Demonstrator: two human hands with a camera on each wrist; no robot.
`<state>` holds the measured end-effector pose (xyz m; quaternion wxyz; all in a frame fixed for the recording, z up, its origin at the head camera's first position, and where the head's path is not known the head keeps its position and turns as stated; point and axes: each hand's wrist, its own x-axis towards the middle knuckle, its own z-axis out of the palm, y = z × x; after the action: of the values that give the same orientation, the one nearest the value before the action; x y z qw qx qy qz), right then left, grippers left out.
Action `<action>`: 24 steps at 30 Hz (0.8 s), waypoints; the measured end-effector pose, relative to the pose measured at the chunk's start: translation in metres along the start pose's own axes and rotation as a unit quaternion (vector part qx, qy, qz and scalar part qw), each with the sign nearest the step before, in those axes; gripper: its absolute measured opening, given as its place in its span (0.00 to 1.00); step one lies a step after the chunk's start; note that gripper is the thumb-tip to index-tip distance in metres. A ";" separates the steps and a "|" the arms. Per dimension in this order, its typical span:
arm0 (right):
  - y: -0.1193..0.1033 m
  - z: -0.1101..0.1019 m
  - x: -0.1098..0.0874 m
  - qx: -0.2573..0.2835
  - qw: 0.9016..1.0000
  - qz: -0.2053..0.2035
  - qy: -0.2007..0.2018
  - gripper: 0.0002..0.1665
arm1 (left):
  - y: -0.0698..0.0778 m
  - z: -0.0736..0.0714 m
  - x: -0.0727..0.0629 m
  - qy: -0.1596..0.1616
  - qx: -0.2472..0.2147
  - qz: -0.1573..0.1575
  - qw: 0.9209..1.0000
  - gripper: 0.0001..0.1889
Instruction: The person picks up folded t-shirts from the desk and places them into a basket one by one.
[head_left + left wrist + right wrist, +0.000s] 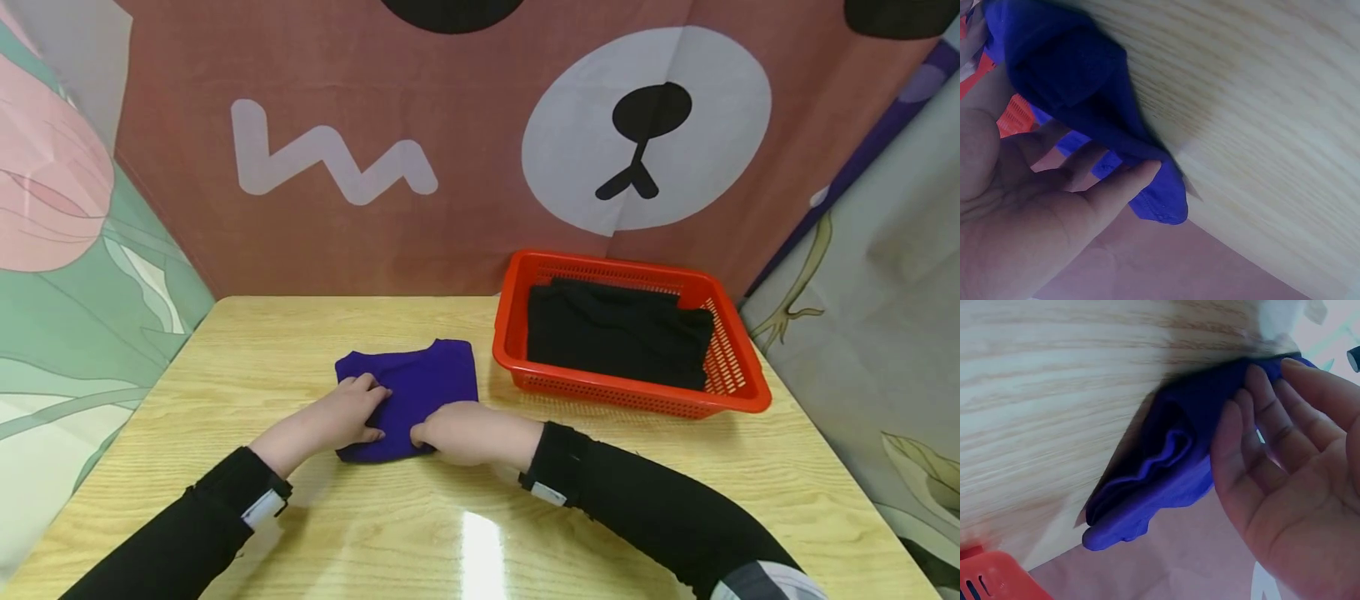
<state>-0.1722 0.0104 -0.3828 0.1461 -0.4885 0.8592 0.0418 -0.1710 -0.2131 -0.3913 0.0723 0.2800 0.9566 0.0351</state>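
Observation:
A folded purple garment [431,379] lies on the wooden table, with a dip along its far edge like a neckline. My left hand [351,414] rests on its left side, fingers spread across the fabric. In the left wrist view, those fingers [1125,184] lie against the garment's side. At the near right part of the cloth is my right hand [465,432], palm down. The right wrist view shows its fingers [1272,419] nearly straight, touching the fabric, the thumb apart from them. Rolled layers of the garment [1166,456] show at its side there.
A red plastic basket [517,367] stands at the back right of the table [262,350], close to the garment. Folded black cloth [615,333] lies in it. A printed curtain [360,250] hangs right behind the table, and more printed fabric [847,350] borders the right side.

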 end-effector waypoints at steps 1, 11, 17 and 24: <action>0.001 0.000 0.000 0.003 1.000 0.001 0.004 0.13 | 0.000 0.000 -0.001 0.001 -0.003 0.001 1.000 0.31; 0.014 -0.008 0.013 0.051 0.997 0.042 0.046 0.12 | -0.018 -0.005 0.005 -0.016 -0.076 -0.017 0.997 0.41; 0.020 -0.017 0.019 0.045 0.993 0.086 0.067 0.19 | -0.026 -0.011 0.014 -0.012 -0.088 -0.044 0.995 0.44; 0.031 -0.010 0.030 0.053 0.983 0.144 0.097 0.22 | -0.036 -0.009 0.022 -0.007 -0.081 -0.066 0.995 0.42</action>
<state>-0.2153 -0.0003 -0.3838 0.0808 -0.3533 0.9315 -0.0309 -0.2097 -0.2313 -0.3887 0.1038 0.2102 0.9664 0.1053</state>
